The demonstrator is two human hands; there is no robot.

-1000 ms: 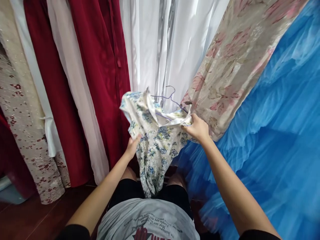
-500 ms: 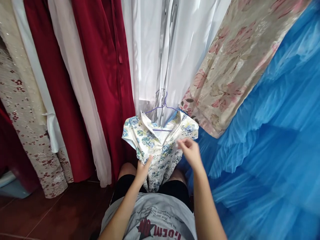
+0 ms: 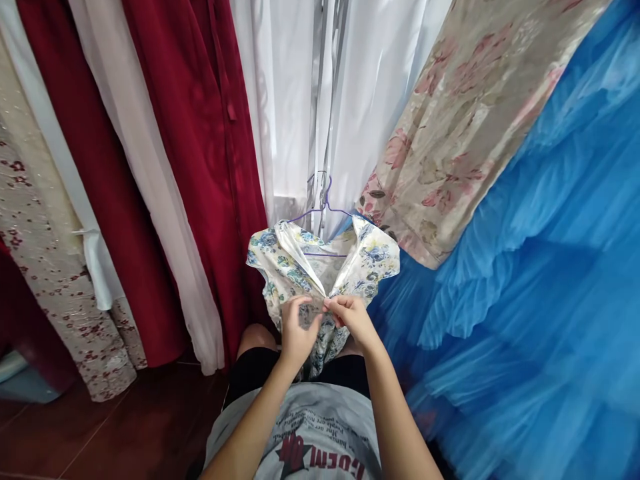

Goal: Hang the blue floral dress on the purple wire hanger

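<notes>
A small white garment with a blue and yellow flower print (image 3: pixel 367 257) hangs on a thin purple wire hanger (image 3: pixel 323 207) in front of me, just above my knees. My left hand (image 3: pixel 296 332) and my right hand (image 3: pixel 351 315) meet at the front opening below the collar. Both hands pinch the two front edges of the cloth together, fingers closed on the fabric. The lower part of the garment drops behind my hands, between my legs.
Long garments hang close all round: dark red (image 3: pixel 200 147) and pale ones on the left, white sheer cloth (image 3: pixel 285 100) with a silver strip in the middle, a beige rose print (image 3: pixel 465 113) and a big blue tulle skirt (image 3: pixel 540 293) on the right. Dark wooden floor (image 3: pixel 125 433) below left.
The floral garment went from bunched and held wide to hanging straight on the hanger. My hands let go of its sides and came together at the front opening.
</notes>
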